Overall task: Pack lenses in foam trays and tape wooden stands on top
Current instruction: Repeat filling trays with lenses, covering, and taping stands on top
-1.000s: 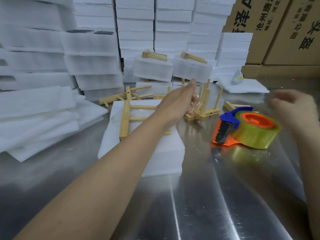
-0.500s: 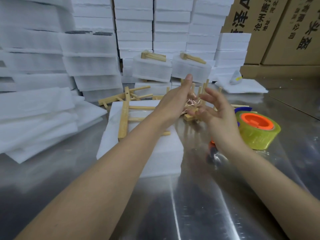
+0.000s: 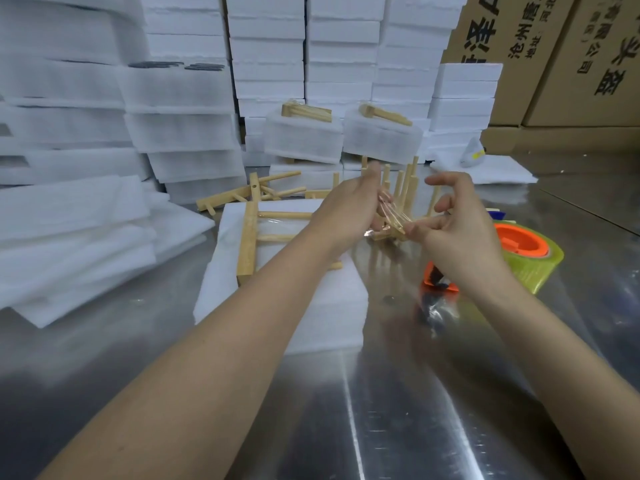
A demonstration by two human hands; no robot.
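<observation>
The tape strip (image 3: 393, 216) now runs as a crumpled, twisted strand between your two hands, above the far right corner of the foam tray (image 3: 311, 306). A second ago your right hand (image 3: 460, 233) was out over the tape dispenser (image 3: 530, 254); it has since come in to meet your left hand (image 3: 346, 206), and its lower fingertips now pinch the near end of the strip while the index finger arches free above. Your left hand has barely moved: it shows its back with the thumb up, the strip comes out from behind its fingers, and you cannot tell from here how they hold it.

The strip looks clear with a yellowish shine, bunched into thin strands rather than flat. The foam tray lies white and closed in the middle of the tabletop (image 3: 346, 427), with a wooden stand (image 3: 248, 244) lying flat on top of it.

The dispenser sits to the right, partly behind your right wrist. Loose stands (image 3: 242, 197) lie just beyond the tray, others stand upright (image 3: 407, 188) behind your hands. Farther back sit two packed trays (image 3: 304, 143) with stands on top, then foam stacks (image 3: 266, 46) and cardboard boxes (image 3: 561, 64) at far right.
</observation>
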